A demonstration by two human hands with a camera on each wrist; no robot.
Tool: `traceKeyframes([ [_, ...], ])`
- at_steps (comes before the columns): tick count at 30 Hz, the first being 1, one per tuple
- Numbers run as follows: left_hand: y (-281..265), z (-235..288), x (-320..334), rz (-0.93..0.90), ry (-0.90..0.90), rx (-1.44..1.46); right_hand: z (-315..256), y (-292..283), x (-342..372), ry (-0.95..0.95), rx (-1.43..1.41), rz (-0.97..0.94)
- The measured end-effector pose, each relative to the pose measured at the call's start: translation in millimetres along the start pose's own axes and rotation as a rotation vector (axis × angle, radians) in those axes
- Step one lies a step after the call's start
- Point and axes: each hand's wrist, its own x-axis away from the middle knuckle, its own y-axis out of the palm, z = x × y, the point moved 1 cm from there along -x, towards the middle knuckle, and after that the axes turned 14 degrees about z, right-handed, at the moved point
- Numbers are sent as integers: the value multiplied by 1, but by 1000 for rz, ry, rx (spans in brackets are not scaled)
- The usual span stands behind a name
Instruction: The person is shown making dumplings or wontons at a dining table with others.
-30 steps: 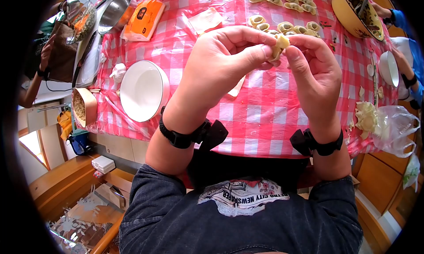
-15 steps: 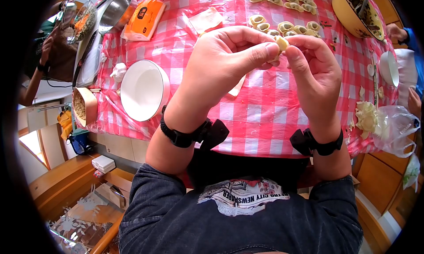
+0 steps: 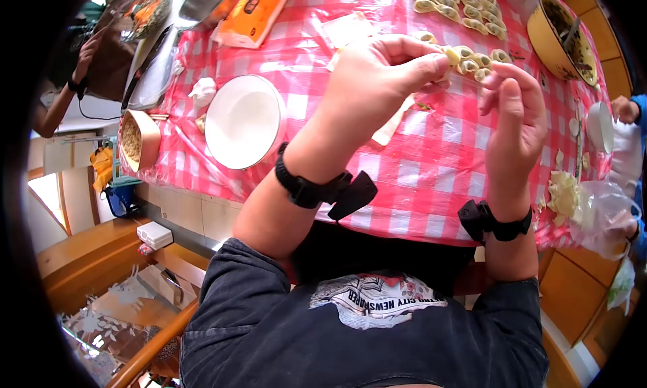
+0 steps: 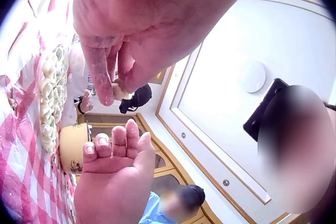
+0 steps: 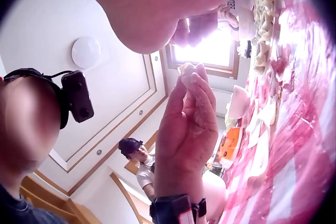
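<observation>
In the head view the left hand [image 3: 384,78] pinches a small folded dumpling [image 3: 451,55] between thumb and fingers, above the checked cloth. The dumpling [image 4: 122,91] shows at the fingertips of the left hand [image 4: 147,24] in the left wrist view. To its right the right hand [image 3: 515,118] is raised apart from it, fingers loosely bent, holding nothing; its palm faces the left wrist camera. Rows of finished dumplings [image 3: 465,7] lie beyond the hands, with a smaller group [image 3: 480,60] just behind the fingertips.
A white bowl [image 3: 244,122] stands left of the left forearm, near an orange packet [image 3: 253,16]. Wrapper sheets [image 3: 349,29] lie behind the left hand. At right are a yellow filling bowl [image 3: 549,41], a small white bowl [image 3: 599,127] and a plastic bag [image 3: 603,209]. Other people stand at both sides.
The right hand has let go of the dumpling and moved away to the right; the left still pinches it. The head view has shifted, so the table's things appear farther right.
</observation>
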Motion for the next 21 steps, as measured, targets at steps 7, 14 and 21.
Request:
traceKeyframes([
  [7,-2,-9,-8,62,33,146,-30,6,-4,-323,9,118],
  [14,-5,-1,-5,55,-14,105,-98,68,16,-754,495,-606],
  [21,1,-16,-13,69,-28,5,-84,159,59,-718,580,-926],
])
